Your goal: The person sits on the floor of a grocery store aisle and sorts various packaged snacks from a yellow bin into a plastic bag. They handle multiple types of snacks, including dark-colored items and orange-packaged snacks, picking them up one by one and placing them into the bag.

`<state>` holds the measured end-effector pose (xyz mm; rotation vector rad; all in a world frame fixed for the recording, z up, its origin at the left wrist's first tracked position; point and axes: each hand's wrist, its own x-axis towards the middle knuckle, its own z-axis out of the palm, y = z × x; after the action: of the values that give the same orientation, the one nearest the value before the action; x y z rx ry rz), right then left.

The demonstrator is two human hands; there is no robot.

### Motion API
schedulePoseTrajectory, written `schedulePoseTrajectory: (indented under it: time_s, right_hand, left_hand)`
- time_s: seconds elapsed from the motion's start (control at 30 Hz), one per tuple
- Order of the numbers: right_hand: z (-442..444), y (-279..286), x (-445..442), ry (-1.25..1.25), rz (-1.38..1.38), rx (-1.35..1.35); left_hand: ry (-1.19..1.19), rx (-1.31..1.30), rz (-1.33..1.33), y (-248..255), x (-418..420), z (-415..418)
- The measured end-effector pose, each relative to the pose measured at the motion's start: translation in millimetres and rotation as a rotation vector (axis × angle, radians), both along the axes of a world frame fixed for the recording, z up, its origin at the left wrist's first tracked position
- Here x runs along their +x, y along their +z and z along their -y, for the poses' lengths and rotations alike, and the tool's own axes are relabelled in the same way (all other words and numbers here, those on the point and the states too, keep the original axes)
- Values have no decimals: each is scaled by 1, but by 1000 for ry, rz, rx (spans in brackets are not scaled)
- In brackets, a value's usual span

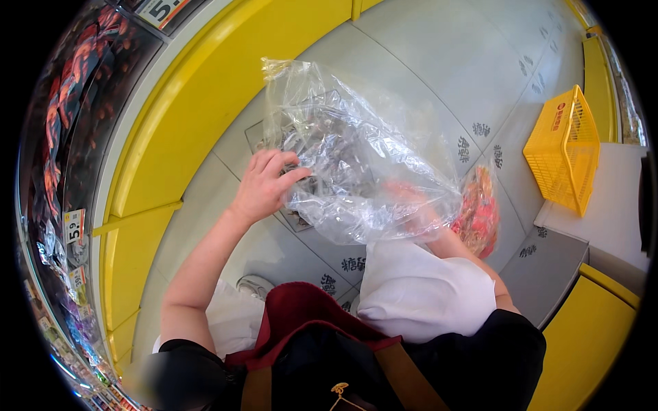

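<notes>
A large clear plastic bag (406,138) lies spread in front of me, with small dark-looking pieces (329,154) showing through its film. My left hand (270,177) is at the bag's left side, fingers curled and thumb stretched towards the pieces. Whether it pinches the film is unclear. My right hand (408,198) shows blurred through the plastic at the bag's right side, so its grip is hidden. Just right of that forearm sits a second clear bag (479,213) of red and orange items.
Yellow shelf bases (205,103) curve along the left, below packaged goods and price tags (74,226). A yellow shopping basket (565,149) stands at the right by a grey step (547,272). Grey floor tiles (411,56) bear printed characters.
</notes>
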<state>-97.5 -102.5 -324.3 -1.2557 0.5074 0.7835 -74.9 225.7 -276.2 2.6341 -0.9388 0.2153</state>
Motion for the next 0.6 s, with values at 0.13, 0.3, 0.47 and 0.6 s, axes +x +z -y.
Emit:
schedulePoseTrajectory:
  time_s: [0.13,0.3,0.47,0.6]
  right_hand:
    - [58,-88,6,-414,167,-95]
    - [80,-79,19,-549,120,-131]
    - [57,-64,19,-392,150,-93]
    - [48,-53,23,-310,189,-200]
  left_hand:
    - [89,117,23,-11,7,-40]
    - [311,27,-107,-4,12,-59]
    - [327,-185,-413,23,10,56]
    - [480,-487,-1021,-13,10,86]
